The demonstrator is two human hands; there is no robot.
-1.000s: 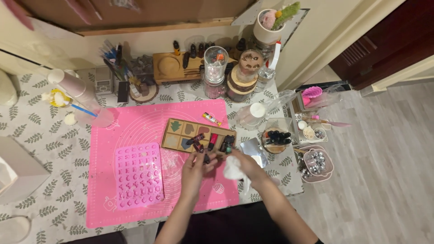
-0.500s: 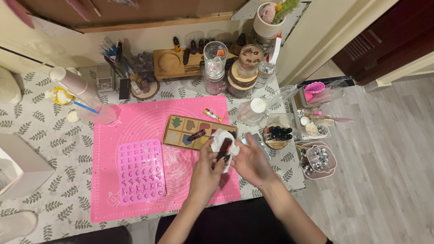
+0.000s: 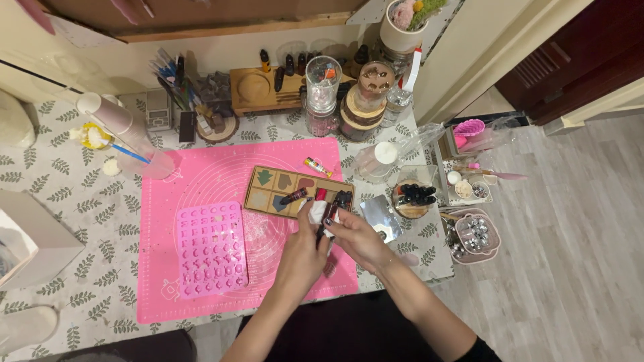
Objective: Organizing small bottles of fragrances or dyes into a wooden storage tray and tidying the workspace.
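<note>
My left hand and my right hand meet over the near right part of the pink silicone mat. Between them is a small dark red bottle, gripped from below by my left hand. A white tissue is pressed against the bottle's upper end, and my right hand's fingers close over both. Just beyond the hands lies a wooden palette tray with coloured shapes in its compartments and a small dark bottle lying across it.
A pink mould sheet lies on the mat's left. Jars, a wooden stand with small bottles and brushes line the back. Small dishes and pink trays crowd the table's right edge. A white box sits left.
My left hand lifted a small bottle from the wooden tray and brought it to my right hand's tissue. Both hands then drew slightly toward me, off the tray.
</note>
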